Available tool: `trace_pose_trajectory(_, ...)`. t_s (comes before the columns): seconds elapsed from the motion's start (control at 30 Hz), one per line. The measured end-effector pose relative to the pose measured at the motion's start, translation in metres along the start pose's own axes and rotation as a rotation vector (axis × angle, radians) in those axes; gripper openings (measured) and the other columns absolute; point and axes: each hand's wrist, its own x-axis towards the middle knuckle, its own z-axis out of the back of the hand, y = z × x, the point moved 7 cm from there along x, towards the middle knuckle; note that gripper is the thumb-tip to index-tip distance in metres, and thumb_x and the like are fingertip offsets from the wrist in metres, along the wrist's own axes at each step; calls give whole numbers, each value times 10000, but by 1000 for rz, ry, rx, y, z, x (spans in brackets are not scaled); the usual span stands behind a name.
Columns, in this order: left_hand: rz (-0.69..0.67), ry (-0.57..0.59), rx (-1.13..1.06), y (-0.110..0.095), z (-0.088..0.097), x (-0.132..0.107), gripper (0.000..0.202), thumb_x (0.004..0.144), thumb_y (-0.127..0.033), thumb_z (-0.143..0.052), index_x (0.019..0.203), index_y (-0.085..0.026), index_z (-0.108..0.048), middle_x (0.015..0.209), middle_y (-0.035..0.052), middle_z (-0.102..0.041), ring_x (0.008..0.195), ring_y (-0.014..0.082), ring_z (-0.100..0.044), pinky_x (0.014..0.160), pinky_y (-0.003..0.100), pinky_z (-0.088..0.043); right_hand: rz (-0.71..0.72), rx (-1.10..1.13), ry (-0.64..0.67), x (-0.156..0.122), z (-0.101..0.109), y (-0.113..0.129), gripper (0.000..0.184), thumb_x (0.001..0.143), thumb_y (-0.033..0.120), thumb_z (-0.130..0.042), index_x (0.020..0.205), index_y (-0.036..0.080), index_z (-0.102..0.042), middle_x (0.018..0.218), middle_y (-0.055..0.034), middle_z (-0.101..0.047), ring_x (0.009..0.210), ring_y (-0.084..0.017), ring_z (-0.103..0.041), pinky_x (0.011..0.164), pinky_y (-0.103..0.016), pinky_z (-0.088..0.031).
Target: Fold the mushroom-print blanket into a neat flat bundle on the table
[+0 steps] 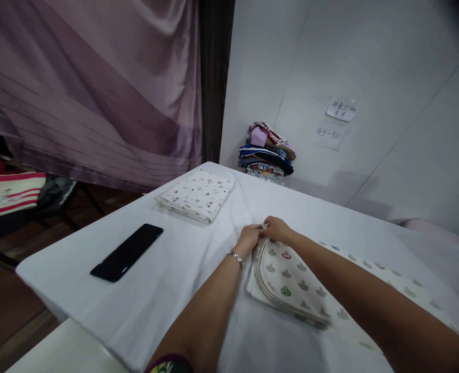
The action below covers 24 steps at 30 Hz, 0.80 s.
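Note:
A white cloth (291,280) printed with small grey, red and green motifs lies partly folded in layers on the white-covered table. Its unfolded part stretches to the right, beneath my right forearm. At the far left corner of the folded layers, my left hand (250,237) pinches the fabric edge; a silver bracelet circles that wrist. Close against it, my right hand (275,228) is also closed on the same corner, its fingertips almost meeting the left ones. The forearm hides some of the cloth.
A folded patterned cloth (200,194) rests near the table's back left edge, and a black phone (127,253) lies in front of it. Folded fabrics are stacked (267,153) by the wall behind. Paper notes (328,135) hang there. A curtain (136,93) covers the left background.

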Motion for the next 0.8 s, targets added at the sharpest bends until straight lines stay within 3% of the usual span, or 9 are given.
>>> trace_pose_trajectory(0.13, 4, 11, 24, -1, 1, -2, 376, 703, -72, -482, 1010, -147, -684, 499, -37, -521, 391, 48, -352, 448, 197, -307, -15, -24, -16, 2, -7, -1, 448, 652, 242, -690, 1075, 148, -573, 799, -35, -648, 553, -97, -547, 486, -186, -365)
trace_pose_trajectory(0.43, -27, 9, 151, 1, 4, 7, 377, 683, -60, -518, 1018, -132, -676, 482, -25, -544, 438, 91, -474, 486, 213, -362, -7, 26, -11, 7, -11, -7, 472, 661, 219, -705, 1106, 161, -558, 906, -40, -645, 601, -88, -564, 509, -180, -387)
trace_pose_trajectory(0.57, -20, 14, 207, 2, 7, 11, 380, 693, -88, -538, 1056, -119, -647, 582, 8, -626, 462, 101, -525, 518, 218, -401, -11, 38, -54, 6, -8, -6, 481, 626, 207, -736, 1077, 150, -580, 965, -65, -636, 732, -125, -582, 560, -192, -399)
trace_pose_trajectory(0.8, -6, 74, 274, -8, 1, 1, 378, 802, -223, -434, 1144, -135, -569, 855, 56, -685, 471, 89, -565, 458, 203, -392, -10, 129, -106, -2, -7, -3, 492, 648, 166, -680, 1125, 144, -561, 900, -58, -651, 763, -159, -598, 623, -231, -431)
